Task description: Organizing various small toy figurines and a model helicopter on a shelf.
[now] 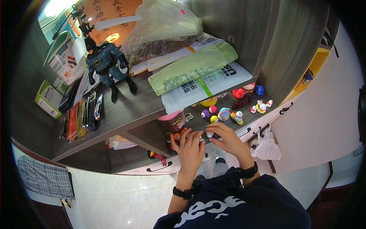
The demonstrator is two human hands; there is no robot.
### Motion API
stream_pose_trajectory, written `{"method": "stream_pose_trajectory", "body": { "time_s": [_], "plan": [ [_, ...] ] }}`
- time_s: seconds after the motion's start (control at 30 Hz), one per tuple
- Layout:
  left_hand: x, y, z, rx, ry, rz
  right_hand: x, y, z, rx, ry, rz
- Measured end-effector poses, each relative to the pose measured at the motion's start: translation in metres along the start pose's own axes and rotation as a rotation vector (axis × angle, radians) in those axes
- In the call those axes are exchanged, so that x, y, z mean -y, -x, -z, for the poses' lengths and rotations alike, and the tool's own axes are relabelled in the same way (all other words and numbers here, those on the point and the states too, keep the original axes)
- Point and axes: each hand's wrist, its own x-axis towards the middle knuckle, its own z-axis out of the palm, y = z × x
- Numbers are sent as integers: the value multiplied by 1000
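My left hand [190, 148] is over the front edge of the lower shelf [197, 117], its fingers spread above small orange figurines [176, 136]. The fingers partly hide these and other small things beside them. Close by on the right, my right hand [228, 140] curls its fingers and thumb around a small black-and-white figurine [210, 134]; whether it grips the figurine is unclear. Behind the hands stand a yellow figurine [214, 119], a blue-hooded figurine [224, 114], a white snowman-like figurine [237, 117] and a purple figurine [205, 114].
On the upper shelf stand a Batman figure [104, 65], a green rolled plastic packet [194, 67] and a row of keychain-like items [81, 117]. A pink-lidded tub [173, 120] is beside the left hand. A white bag [267, 144] hangs below right, near drawer handles [243, 132].
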Motion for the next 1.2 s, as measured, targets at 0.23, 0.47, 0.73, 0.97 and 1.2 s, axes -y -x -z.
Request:
{"method": "stream_pose_trajectory", "body": {
  "time_s": [0.23, 0.47, 0.73, 0.97, 1.2],
  "plan": [
    [0, -1, 0, -3, 15, -1, 0, 0, 0, 0, 6, -8],
    [0, -2, 11, -170, 205, -121, 17, -2, 11, -50, 74, 14],
    [12, 23, 33, -448, 288, -256, 50, -16, 23, -112, 153, 230],
    [33, 49, 56, -567, 175, -252, 58, -38, -4, -13, 364, 368],
    [36, 54, 49, -269, 220, 97, 55, -51, -36, 115, 485, 435]
  ]
}}
